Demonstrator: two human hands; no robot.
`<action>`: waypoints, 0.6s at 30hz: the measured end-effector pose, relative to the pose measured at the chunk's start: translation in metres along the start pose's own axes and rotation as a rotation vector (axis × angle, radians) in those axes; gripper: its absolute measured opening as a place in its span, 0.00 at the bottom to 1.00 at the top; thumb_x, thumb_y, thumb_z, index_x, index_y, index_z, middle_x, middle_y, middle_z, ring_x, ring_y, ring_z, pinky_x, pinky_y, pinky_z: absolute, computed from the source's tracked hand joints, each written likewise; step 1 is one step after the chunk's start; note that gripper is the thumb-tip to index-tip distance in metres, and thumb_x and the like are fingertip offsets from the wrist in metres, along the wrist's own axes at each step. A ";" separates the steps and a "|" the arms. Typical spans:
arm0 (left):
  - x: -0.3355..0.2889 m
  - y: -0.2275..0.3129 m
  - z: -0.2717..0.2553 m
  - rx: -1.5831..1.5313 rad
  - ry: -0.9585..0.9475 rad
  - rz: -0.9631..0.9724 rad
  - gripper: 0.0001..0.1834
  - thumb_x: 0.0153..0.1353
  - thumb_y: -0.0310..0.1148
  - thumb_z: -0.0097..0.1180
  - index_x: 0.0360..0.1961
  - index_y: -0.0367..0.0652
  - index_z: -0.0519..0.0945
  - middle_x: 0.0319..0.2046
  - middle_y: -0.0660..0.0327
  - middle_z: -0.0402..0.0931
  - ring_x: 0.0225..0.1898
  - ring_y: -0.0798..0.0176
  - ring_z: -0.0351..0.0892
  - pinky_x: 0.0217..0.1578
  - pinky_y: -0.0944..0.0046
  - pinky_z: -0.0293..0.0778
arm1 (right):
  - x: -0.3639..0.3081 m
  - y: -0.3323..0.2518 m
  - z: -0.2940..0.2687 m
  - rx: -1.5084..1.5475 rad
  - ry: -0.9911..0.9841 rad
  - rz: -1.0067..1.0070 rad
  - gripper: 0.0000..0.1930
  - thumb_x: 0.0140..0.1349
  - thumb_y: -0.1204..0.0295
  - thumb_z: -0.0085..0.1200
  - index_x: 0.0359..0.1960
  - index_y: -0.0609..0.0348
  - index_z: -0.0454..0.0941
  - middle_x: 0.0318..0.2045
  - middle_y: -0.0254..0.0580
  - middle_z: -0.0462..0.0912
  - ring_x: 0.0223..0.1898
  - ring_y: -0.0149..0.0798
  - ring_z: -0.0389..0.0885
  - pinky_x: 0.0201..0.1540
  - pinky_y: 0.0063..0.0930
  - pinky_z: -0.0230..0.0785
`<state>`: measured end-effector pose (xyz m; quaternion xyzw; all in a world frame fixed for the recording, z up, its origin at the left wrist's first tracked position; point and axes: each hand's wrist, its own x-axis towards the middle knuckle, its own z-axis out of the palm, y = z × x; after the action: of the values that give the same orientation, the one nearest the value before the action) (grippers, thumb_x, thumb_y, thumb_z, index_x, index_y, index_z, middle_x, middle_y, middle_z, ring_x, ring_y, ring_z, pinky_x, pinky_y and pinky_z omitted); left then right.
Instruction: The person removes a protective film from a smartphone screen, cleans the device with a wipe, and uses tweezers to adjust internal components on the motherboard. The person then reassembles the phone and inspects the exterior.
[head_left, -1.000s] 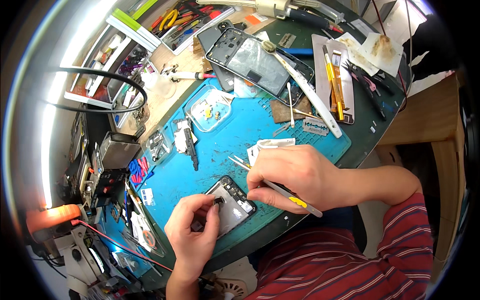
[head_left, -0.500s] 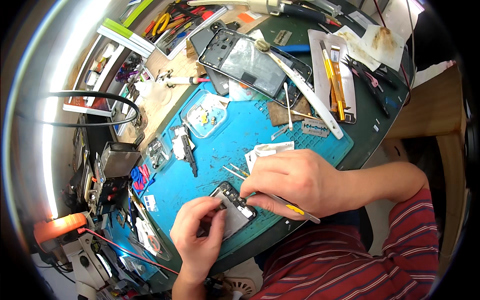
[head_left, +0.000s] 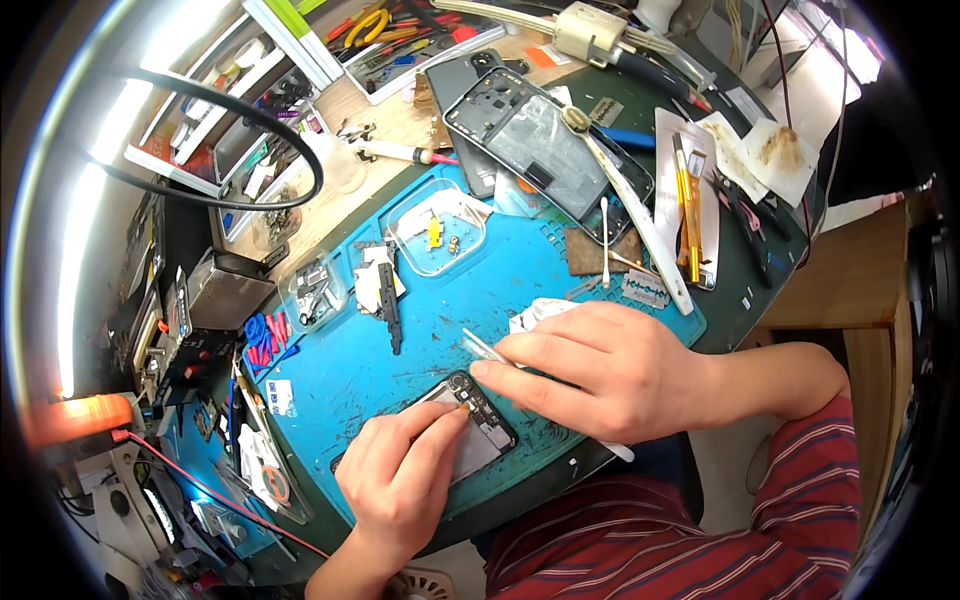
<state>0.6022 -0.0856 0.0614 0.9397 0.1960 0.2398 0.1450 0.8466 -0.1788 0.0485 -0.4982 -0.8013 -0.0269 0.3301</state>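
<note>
An opened phone (head_left: 490, 442) lies at a slant on the blue work mat (head_left: 440, 320), its dark circuitry and camera end pointing away from me. My left hand (head_left: 395, 475) covers part of it. Thumb and fingertips press together over the circuitry; whatever is between them is too small to make out. Just right of the phone, my right hand (head_left: 600, 370) is closed around slim tweezers (head_left: 482, 345). Their pale tips stick out past the fingers, above the mat, and the rear end shows below the hand. White crumpled material (head_left: 540, 312) sits behind that hand.
Farther back lie a larger phone frame (head_left: 540, 150), a white-handled brush (head_left: 640, 220), a cotton swab (head_left: 605, 245) and a razor blade (head_left: 645, 290). A clear tray (head_left: 437, 262) of small parts stands mid-mat. At left, a black cable loop (head_left: 318, 165) hangs over the bench.
My left fingertips have moved right, onto the phone's circuitry. The right hand has lifted its tweezers off the phone and shifted slightly away. The whole view has also shifted a little.
</note>
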 end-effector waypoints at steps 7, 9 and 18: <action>-0.002 0.000 -0.001 0.003 0.008 0.000 0.20 0.47 0.19 0.68 0.45 0.41 0.88 0.40 0.62 0.86 0.32 0.61 0.83 0.30 0.64 0.78 | 0.007 0.009 -0.009 -0.247 -0.107 -0.009 0.22 0.57 0.69 0.59 0.53 0.63 0.84 0.47 0.43 0.82 0.49 0.42 0.83 0.47 0.34 0.78; -0.002 0.000 -0.001 0.001 0.012 0.014 0.21 0.47 0.20 0.68 0.45 0.42 0.89 0.39 0.62 0.86 0.32 0.61 0.83 0.30 0.64 0.78 | 0.006 0.002 -0.007 -0.125 -0.063 -0.009 0.20 0.57 0.70 0.59 0.51 0.62 0.85 0.47 0.43 0.82 0.49 0.42 0.83 0.47 0.34 0.78; -0.003 0.000 -0.001 0.024 0.013 0.022 0.20 0.46 0.22 0.68 0.45 0.41 0.89 0.39 0.62 0.85 0.32 0.62 0.83 0.30 0.65 0.77 | -0.003 -0.013 0.011 0.038 -0.067 -0.033 0.19 0.58 0.70 0.59 0.50 0.64 0.86 0.47 0.40 0.84 0.49 0.40 0.82 0.51 0.35 0.76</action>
<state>0.5996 -0.0862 0.0608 0.9418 0.1896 0.2453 0.1299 0.8314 -0.1829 0.0417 -0.4793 -0.8203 -0.0005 0.3119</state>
